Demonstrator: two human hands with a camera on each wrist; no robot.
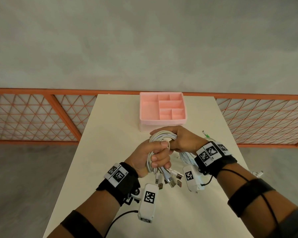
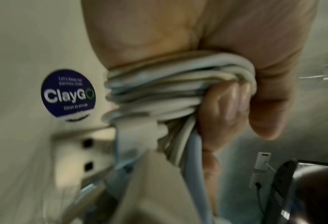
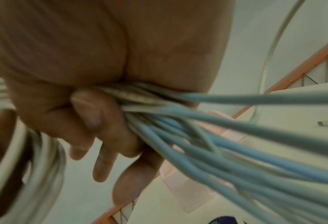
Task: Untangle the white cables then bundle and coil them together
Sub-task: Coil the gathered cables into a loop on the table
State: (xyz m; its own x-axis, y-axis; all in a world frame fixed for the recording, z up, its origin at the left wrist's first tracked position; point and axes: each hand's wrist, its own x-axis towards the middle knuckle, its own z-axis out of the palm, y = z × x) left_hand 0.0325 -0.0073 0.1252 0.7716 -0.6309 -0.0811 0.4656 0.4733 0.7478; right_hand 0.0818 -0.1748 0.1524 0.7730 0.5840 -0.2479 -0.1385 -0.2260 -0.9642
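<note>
Both wrist views blurred. Cables (image 1: 162, 137) partly hidden inside left hand (image 1: 151, 158) and right hand (image 1: 181, 138). Sticker (image 2: 68, 94) small print unreadable. Loose plug (image 1: 206, 134) type indiscernible.

A table (image 1: 110, 169) runs away from the person toward a fence (image 1: 33, 117) at its far end. An organizer tray (image 1: 162, 120) sits on the table near the far edge, about midway across. In front of the tray, above the table, the left hand (image 1: 150, 158) and right hand (image 1: 181, 140) meet on a bundle of cables (image 1: 162, 136), the right hand behind and to the right of the left. The cable plugs (image 1: 169, 179) hang below the left grip. More cable (image 1: 186, 157) lies on the table under the right wrist. A small connector (image 1: 206, 134) lies on the table right of the right hand. A round sticker (image 2: 68, 94) is on the table left of the left hand.
</note>
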